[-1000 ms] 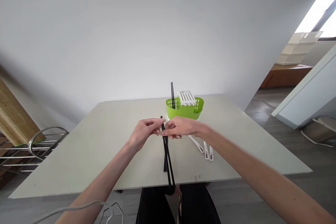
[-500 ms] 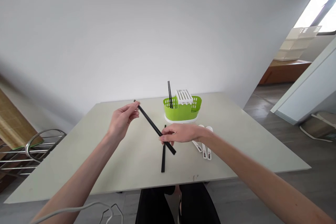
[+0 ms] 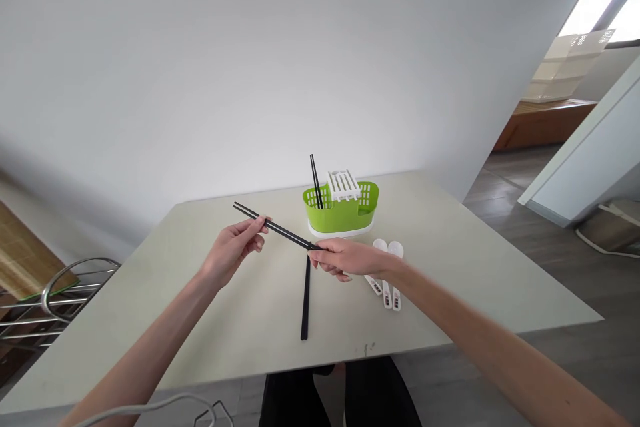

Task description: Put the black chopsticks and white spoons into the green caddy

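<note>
A pair of black chopsticks (image 3: 289,233) is held above the table between my two hands. My left hand (image 3: 237,240) pinches them near their thin ends, which stick out to the upper left. Around their thicker ends my right hand (image 3: 347,257) is closed, hiding the tips. Below lies another pair of black chopsticks (image 3: 305,300), partly covered by the right hand. The green utensil basket (image 3: 343,219) with a white slatted top (image 3: 343,184) stands behind; one black pair (image 3: 315,180) leans upright in its left compartment. Several white spoons (image 3: 387,287) lie beside my right wrist.
The pale table (image 3: 210,320) meets a white wall (image 3: 280,67) at its back edge. A metal rack (image 3: 55,300) stands off the left side. A light cable (image 3: 150,407) hangs by my left forearm.
The held chopsticks have swung to a flatter angle and slid leftward through my left fingers. My right hand has moved to their thick ends. The view has shifted slightly.
</note>
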`<state>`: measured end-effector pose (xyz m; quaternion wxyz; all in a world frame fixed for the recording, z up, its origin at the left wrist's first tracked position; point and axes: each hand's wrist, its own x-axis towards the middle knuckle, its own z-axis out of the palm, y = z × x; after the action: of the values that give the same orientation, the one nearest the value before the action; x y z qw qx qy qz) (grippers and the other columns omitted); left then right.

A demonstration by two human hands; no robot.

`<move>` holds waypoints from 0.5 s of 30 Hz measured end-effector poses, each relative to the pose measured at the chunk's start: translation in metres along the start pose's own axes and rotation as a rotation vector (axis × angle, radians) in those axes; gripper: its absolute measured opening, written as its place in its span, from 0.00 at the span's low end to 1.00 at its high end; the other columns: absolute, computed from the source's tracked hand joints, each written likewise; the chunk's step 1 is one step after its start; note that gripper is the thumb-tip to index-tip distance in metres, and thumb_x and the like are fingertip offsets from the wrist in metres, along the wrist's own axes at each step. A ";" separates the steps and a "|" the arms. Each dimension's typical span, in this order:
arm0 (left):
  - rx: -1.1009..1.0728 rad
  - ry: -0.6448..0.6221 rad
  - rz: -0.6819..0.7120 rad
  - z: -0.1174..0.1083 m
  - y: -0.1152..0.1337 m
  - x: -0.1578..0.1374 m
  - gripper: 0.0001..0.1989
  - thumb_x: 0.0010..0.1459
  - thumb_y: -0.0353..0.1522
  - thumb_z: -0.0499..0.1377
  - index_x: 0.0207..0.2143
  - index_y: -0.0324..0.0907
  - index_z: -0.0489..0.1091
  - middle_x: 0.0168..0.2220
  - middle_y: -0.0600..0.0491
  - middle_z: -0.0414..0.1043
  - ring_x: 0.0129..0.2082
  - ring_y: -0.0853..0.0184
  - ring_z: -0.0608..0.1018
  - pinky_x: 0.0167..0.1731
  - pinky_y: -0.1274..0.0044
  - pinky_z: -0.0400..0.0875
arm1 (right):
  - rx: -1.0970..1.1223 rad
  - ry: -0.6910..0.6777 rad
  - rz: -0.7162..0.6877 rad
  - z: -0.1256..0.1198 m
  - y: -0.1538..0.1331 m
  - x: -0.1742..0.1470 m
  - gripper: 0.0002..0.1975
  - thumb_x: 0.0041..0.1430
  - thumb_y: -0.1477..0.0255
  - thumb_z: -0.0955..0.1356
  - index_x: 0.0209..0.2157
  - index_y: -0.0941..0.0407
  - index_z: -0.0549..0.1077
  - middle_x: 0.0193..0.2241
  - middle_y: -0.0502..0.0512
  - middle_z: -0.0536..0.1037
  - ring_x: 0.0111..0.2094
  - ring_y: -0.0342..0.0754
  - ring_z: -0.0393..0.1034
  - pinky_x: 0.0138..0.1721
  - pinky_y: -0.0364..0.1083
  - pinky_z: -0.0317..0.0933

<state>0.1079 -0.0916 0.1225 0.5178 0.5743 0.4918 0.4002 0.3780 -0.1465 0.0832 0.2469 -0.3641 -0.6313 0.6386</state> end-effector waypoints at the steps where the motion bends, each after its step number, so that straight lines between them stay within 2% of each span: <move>1: 0.021 -0.027 -0.010 0.003 0.000 0.001 0.22 0.52 0.50 0.72 0.28 0.40 0.78 0.34 0.51 0.75 0.24 0.74 0.69 0.29 0.77 0.71 | 0.006 0.015 0.008 0.000 0.001 0.000 0.20 0.70 0.51 0.66 0.35 0.55 0.68 0.25 0.43 0.57 0.25 0.40 0.50 0.24 0.40 0.54; 5: 0.044 -0.063 -0.018 0.013 -0.001 0.009 0.22 0.53 0.51 0.71 0.31 0.41 0.78 0.35 0.51 0.76 0.24 0.74 0.70 0.31 0.76 0.72 | 0.007 0.077 0.022 -0.001 0.004 -0.003 0.20 0.70 0.51 0.66 0.35 0.55 0.70 0.25 0.42 0.55 0.24 0.39 0.48 0.23 0.40 0.51; 10: 0.021 -0.092 -0.031 0.020 -0.002 0.014 0.24 0.55 0.52 0.70 0.41 0.42 0.80 0.37 0.51 0.77 0.25 0.73 0.71 0.32 0.75 0.73 | 0.001 0.145 0.009 -0.004 0.012 -0.006 0.23 0.70 0.48 0.64 0.36 0.55 0.72 0.24 0.41 0.54 0.24 0.40 0.47 0.23 0.41 0.50; 15: 0.030 -0.075 -0.030 0.027 -0.003 0.018 0.25 0.54 0.52 0.70 0.38 0.40 0.80 0.35 0.50 0.77 0.26 0.73 0.72 0.32 0.76 0.73 | 0.009 0.179 -0.022 -0.006 0.020 -0.005 0.24 0.69 0.47 0.64 0.36 0.55 0.72 0.23 0.40 0.53 0.23 0.40 0.45 0.22 0.41 0.49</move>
<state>0.1369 -0.0798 0.1153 0.5332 0.5890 0.4866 0.3632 0.3886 -0.1483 0.0647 0.3112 -0.4117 -0.6079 0.6035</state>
